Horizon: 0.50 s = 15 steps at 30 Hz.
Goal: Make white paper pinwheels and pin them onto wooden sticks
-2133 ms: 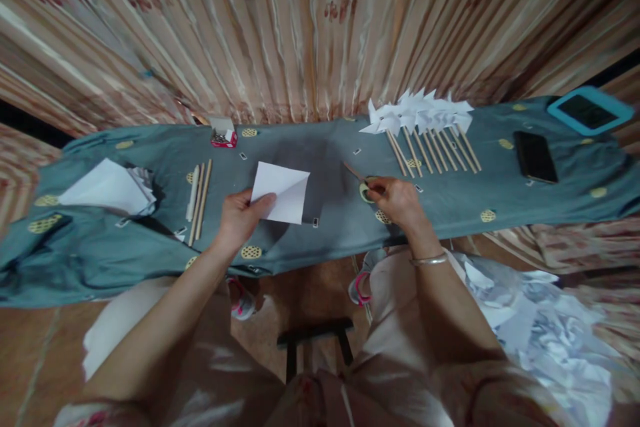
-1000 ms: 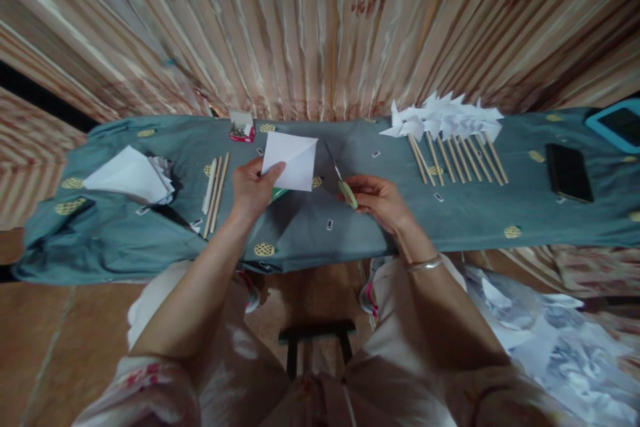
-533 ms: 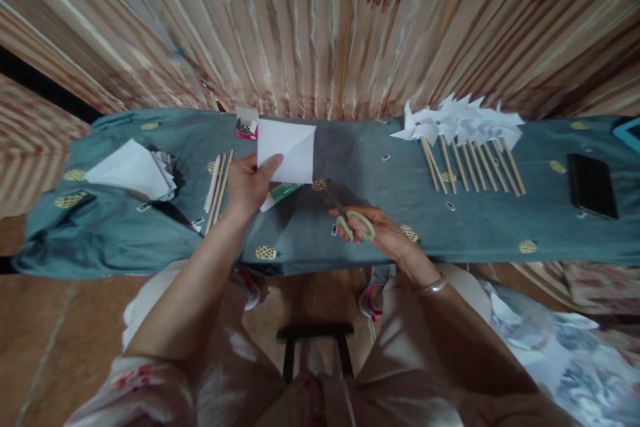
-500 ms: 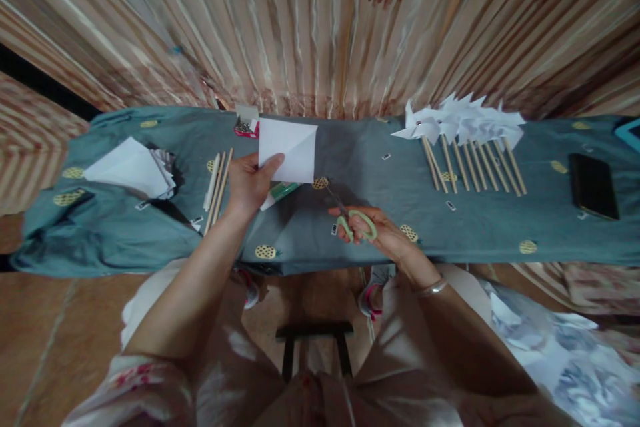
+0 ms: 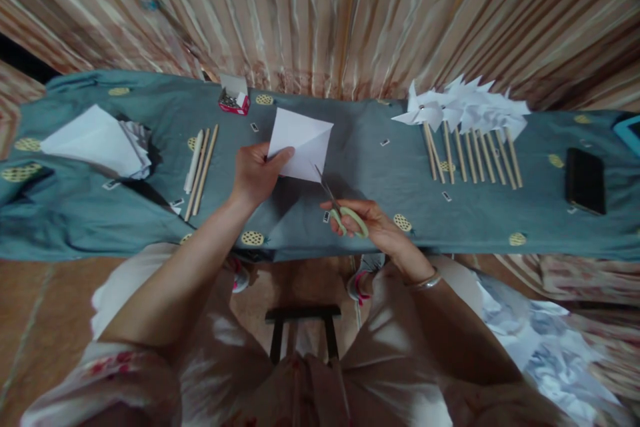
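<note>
A square of white paper (image 5: 306, 137) with crease lines is pinched by its left edge in my left hand (image 5: 257, 173), thumb on top. My right hand (image 5: 367, 220) grips a pair of scissors (image 5: 354, 219) with pale green handles. The blades point up and left and overlap the paper's lower right corner in view; whether they touch it I cannot tell. Left of my left hand lie several thin sticks (image 5: 204, 170), one of them white and thicker. A stack of white paper sheets (image 5: 95, 140) rests farther left.
A row of paper pinwheels (image 5: 467, 110) on sticks lies at the right. Beyond them are a black phone-like object (image 5: 585, 180) and a blue-edged thing (image 5: 631, 133). A small red box (image 5: 234, 103) of metal bits stands at the back. The green cloth (image 5: 300, 227) covers the table.
The scissors have moved up to the paper's lower right corner. The paper has turned slightly clockwise, and the green object formerly seen beneath it no longer shows. The head view has shifted a little.
</note>
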Each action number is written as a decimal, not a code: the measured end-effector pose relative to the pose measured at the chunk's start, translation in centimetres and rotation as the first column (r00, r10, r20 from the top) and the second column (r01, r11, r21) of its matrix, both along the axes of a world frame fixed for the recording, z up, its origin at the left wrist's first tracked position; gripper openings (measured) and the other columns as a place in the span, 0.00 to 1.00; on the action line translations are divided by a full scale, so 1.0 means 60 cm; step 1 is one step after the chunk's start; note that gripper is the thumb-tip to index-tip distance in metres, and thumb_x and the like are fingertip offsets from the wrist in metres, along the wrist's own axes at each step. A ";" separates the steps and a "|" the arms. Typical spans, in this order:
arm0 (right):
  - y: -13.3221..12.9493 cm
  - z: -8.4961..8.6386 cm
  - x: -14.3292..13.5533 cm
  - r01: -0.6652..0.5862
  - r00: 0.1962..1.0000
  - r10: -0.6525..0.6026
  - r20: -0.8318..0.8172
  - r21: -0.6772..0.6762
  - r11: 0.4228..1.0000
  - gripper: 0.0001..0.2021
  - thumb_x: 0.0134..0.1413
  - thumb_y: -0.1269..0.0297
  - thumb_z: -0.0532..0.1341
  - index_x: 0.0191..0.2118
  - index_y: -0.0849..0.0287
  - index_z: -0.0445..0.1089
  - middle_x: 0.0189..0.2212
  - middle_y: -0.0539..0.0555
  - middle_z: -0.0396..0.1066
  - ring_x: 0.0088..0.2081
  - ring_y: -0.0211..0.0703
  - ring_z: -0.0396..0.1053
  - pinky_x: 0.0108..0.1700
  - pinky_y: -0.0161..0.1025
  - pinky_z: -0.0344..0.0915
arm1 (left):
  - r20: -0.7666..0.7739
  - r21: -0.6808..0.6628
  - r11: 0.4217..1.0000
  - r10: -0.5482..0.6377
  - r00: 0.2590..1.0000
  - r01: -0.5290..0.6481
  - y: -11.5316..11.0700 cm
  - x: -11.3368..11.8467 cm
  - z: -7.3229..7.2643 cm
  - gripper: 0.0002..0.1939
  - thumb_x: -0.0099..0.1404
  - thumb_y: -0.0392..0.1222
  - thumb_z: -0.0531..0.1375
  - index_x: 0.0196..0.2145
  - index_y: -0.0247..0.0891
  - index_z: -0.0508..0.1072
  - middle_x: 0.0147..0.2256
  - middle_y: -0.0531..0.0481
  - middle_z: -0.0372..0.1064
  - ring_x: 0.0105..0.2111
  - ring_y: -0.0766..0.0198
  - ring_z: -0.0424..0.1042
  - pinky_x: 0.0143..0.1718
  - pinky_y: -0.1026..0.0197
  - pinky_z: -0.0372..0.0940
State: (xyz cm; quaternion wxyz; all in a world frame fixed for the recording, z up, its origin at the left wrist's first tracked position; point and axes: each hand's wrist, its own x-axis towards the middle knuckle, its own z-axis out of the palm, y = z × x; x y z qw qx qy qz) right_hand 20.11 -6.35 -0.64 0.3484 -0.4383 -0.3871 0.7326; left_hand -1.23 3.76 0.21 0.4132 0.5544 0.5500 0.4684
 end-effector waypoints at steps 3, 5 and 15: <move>0.001 0.002 -0.003 0.016 1.000 -0.017 -0.010 -0.035 0.999 0.22 0.42 0.59 0.73 0.45 0.61 0.77 0.26 0.49 0.73 0.26 0.34 0.67 0.29 0.33 0.65 | -0.036 0.016 1.000 -0.009 0.999 0.009 0.000 -0.001 -0.004 0.13 0.56 0.44 0.66 0.18 0.37 0.74 0.17 0.56 0.61 0.20 0.67 0.60 0.21 0.65 0.53; 0.002 0.003 -0.004 0.021 1.000 -0.022 -0.019 -0.036 0.999 0.21 0.42 0.59 0.73 0.45 0.61 0.77 0.25 0.49 0.73 0.25 0.34 0.66 0.28 0.33 0.66 | -0.045 0.028 0.999 -0.024 0.999 0.025 0.000 -0.002 -0.006 0.14 0.57 0.45 0.66 0.18 0.38 0.74 0.17 0.55 0.62 0.21 0.67 0.61 0.21 0.65 0.53; 0.003 -0.003 -0.005 0.041 0.998 -0.043 -0.039 -0.046 0.998 0.19 0.42 0.61 0.74 0.43 0.60 0.78 0.25 0.48 0.73 0.25 0.33 0.67 0.28 0.32 0.66 | -0.018 0.019 0.999 -0.033 0.999 0.033 0.001 -0.002 -0.011 0.14 0.56 0.47 0.66 0.20 0.37 0.74 0.18 0.54 0.62 0.21 0.66 0.62 0.22 0.64 0.53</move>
